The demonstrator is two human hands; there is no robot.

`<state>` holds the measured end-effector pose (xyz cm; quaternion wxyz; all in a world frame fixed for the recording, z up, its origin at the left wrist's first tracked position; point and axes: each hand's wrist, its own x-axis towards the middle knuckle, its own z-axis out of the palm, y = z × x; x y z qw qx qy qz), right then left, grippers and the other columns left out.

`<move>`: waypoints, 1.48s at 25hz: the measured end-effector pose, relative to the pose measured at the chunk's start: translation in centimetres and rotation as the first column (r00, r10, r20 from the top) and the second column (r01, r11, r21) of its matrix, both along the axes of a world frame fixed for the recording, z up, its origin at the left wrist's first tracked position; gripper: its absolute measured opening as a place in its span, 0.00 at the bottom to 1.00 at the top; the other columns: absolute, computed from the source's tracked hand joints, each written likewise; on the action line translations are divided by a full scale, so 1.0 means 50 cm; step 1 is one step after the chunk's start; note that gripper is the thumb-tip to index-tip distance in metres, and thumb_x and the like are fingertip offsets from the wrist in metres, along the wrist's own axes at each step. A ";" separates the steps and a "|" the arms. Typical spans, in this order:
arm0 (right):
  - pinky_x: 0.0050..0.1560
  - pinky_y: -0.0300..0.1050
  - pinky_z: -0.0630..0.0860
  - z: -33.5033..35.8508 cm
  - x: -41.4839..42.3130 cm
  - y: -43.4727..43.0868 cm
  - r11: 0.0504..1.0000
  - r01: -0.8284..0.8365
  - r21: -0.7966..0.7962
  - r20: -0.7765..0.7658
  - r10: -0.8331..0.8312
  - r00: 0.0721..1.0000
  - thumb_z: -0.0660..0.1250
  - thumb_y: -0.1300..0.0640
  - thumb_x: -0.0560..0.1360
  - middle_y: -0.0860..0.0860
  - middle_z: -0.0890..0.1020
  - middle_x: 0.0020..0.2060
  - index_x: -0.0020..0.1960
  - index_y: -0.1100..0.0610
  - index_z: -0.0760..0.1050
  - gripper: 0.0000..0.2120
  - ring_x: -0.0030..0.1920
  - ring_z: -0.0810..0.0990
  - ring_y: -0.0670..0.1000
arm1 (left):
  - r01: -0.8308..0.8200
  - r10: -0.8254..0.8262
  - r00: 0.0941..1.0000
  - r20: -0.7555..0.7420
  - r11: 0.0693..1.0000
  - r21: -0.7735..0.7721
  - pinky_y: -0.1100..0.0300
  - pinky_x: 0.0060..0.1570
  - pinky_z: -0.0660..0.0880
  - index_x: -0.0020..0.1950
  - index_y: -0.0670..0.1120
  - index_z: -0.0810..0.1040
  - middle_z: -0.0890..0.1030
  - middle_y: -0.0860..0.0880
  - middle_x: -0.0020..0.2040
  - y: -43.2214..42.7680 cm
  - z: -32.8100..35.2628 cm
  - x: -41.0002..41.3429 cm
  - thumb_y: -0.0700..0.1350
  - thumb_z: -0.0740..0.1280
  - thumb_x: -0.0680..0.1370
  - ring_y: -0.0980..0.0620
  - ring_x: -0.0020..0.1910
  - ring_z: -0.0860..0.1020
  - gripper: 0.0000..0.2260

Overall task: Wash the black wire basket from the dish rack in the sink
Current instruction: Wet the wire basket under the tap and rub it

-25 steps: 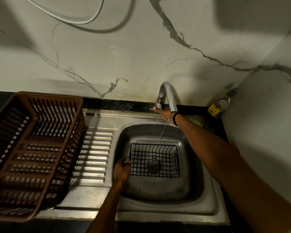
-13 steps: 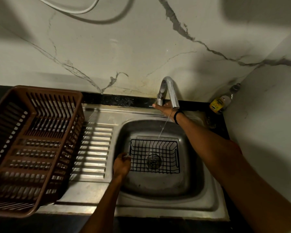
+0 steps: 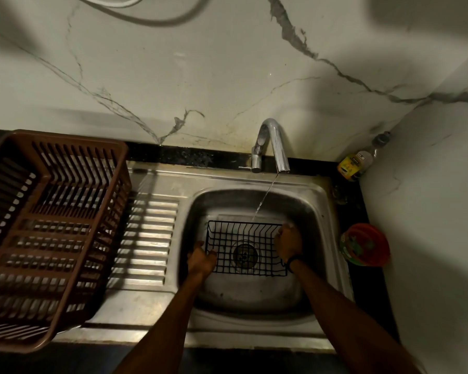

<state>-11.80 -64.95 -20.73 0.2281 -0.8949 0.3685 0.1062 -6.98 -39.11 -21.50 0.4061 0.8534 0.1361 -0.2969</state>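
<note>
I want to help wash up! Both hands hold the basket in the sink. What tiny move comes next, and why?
Probably slide the black wire basket back a little, under the water stream. The left hand and right hand grip its ends, but the stream lands only at its far rim.
</note>
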 end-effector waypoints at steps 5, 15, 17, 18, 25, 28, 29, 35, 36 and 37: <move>0.50 0.47 0.74 -0.005 -0.035 0.034 0.961 0.269 0.070 -0.008 -0.269 0.963 0.64 0.59 0.78 0.61 0.75 0.61 0.68 0.60 0.69 0.18 0.56 0.77 0.60 | 0.025 -0.023 0.997 -0.076 1.000 0.013 0.47 0.69 0.72 0.81 0.44 0.61 0.67 0.35 0.76 -0.008 -0.020 0.009 0.44 0.67 0.82 0.36 0.71 0.72 0.29; 0.58 0.53 0.77 -0.051 -0.049 0.019 0.899 0.349 0.265 -0.123 -0.328 0.937 0.59 0.59 0.81 0.58 0.80 0.58 0.63 0.58 0.76 0.13 0.57 0.78 0.59 | 0.062 -0.062 0.995 -0.075 0.998 0.001 0.54 0.43 0.79 0.78 0.44 0.66 0.77 0.36 0.67 -0.009 -0.035 0.028 0.33 0.62 0.81 0.38 0.58 0.80 0.25; 0.58 0.50 0.76 -0.041 -0.046 0.019 0.890 0.356 0.284 -0.111 -0.339 0.934 0.58 0.60 0.81 0.58 0.79 0.60 0.65 0.59 0.75 0.14 0.59 0.78 0.59 | 0.068 -0.067 0.996 -0.062 0.998 0.009 0.49 0.52 0.81 0.77 0.44 0.68 0.77 0.37 0.66 -0.007 -0.032 0.032 0.33 0.61 0.81 0.38 0.60 0.79 0.24; 0.56 0.49 0.75 -0.038 -0.044 0.019 0.884 0.358 0.301 -0.103 -0.343 0.934 0.58 0.61 0.81 0.58 0.79 0.60 0.64 0.59 0.75 0.14 0.59 0.78 0.59 | 0.069 -0.068 0.996 -0.062 0.998 0.009 0.49 0.52 0.81 0.76 0.44 0.69 0.77 0.37 0.66 -0.006 -0.033 0.034 0.33 0.61 0.81 0.38 0.59 0.79 0.23; 0.50 0.45 0.72 0.036 -0.033 0.025 0.928 0.275 0.251 0.073 -0.302 0.951 0.58 0.61 0.82 0.57 0.79 0.57 0.61 0.59 0.77 0.12 0.58 0.78 0.58 | -0.006 0.004 1.000 -0.028 0.997 -0.077 0.52 0.42 0.79 0.67 0.38 0.76 0.81 0.35 0.57 0.005 -0.029 0.028 0.34 0.63 0.81 0.43 0.47 0.80 0.15; 0.50 0.45 0.73 0.078 -0.014 0.012 0.981 0.144 0.132 0.138 -0.163 0.977 0.58 0.57 0.83 0.58 0.81 0.54 0.60 0.59 0.77 0.12 0.55 0.79 0.58 | -0.079 0.081 0.997 0.006 0.987 -0.141 0.59 0.37 0.73 0.61 0.37 0.77 0.81 0.37 0.48 0.006 -0.019 0.027 0.33 0.65 0.79 0.46 0.40 0.76 0.10; 0.51 0.46 0.74 0.092 -0.008 0.009 0.990 0.102 0.098 0.150 -0.116 0.982 0.58 0.56 0.83 0.59 0.81 0.53 0.59 0.59 0.78 0.12 0.54 0.79 0.59 | -0.102 0.104 0.995 0.004 0.981 -0.165 0.59 0.36 0.72 0.59 0.37 0.77 0.80 0.38 0.46 0.006 -0.013 0.027 0.33 0.65 0.79 0.47 0.38 0.76 0.09; 0.48 0.48 0.76 0.148 0.006 0.006 0.999 -0.004 -0.038 0.203 0.012 0.979 0.59 0.56 0.82 0.60 0.82 0.48 0.57 0.59 0.78 0.12 0.50 0.81 0.62 | -0.240 0.219 0.969 -0.111 0.942 -0.236 0.48 0.58 0.76 0.69 0.35 0.69 0.80 0.35 0.60 0.001 0.003 0.028 0.39 0.73 0.77 0.37 0.60 0.79 0.23; 0.48 0.46 0.76 0.156 0.006 0.007 0.999 -0.013 -0.049 0.204 0.022 0.979 0.59 0.56 0.82 0.60 0.83 0.48 0.59 0.59 0.78 0.12 0.50 0.81 0.62 | -0.256 0.230 0.965 -0.129 0.934 -0.248 0.44 0.63 0.76 0.72 0.36 0.69 0.78 0.34 0.64 0.000 0.003 0.027 0.41 0.73 0.77 0.36 0.63 0.78 0.26; 0.49 0.46 0.76 0.165 0.006 0.007 0.998 -0.020 -0.056 0.208 0.031 0.978 0.59 0.56 0.82 0.60 0.83 0.49 0.61 0.58 0.78 0.12 0.51 0.81 0.62 | -0.256 0.226 0.964 -0.139 0.933 -0.253 0.42 0.67 0.74 0.74 0.37 0.68 0.77 0.35 0.67 -0.002 0.009 0.025 0.43 0.74 0.77 0.36 0.66 0.76 0.28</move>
